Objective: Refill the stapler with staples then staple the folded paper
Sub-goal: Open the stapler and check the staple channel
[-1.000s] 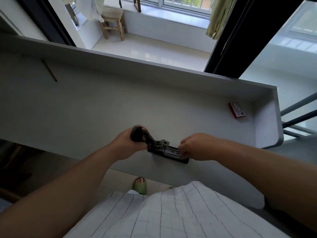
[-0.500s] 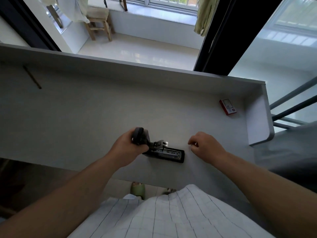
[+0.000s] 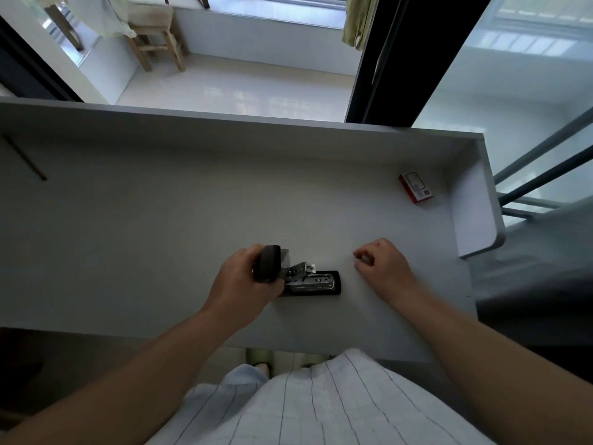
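A black stapler (image 3: 316, 283) lies on the white desk (image 3: 160, 236), its lid swung up so the metal staple channel shows. My left hand (image 3: 247, 281) grips the raised lid at the stapler's left end. Off to the right of the stapler, my right hand (image 3: 383, 268) hovers just above the desk with fingers loosely curled; I cannot tell whether anything small is pinched in it. A red and white staple box (image 3: 416, 187) rests near the desk's far right corner. No folded paper is in view.
The desk has a raised back wall (image 3: 240, 126) and a right side panel (image 3: 475, 200). A thin dark stick (image 3: 24, 159) lies at the far left. Beyond are a wooden stool (image 3: 154, 36), a dark door frame (image 3: 401, 59) and metal railings (image 3: 545, 168).
My right hand has let go of the stapler's front end and pulled away to the right. The left hand keeps hold of the raised lid. The view has shifted slightly.
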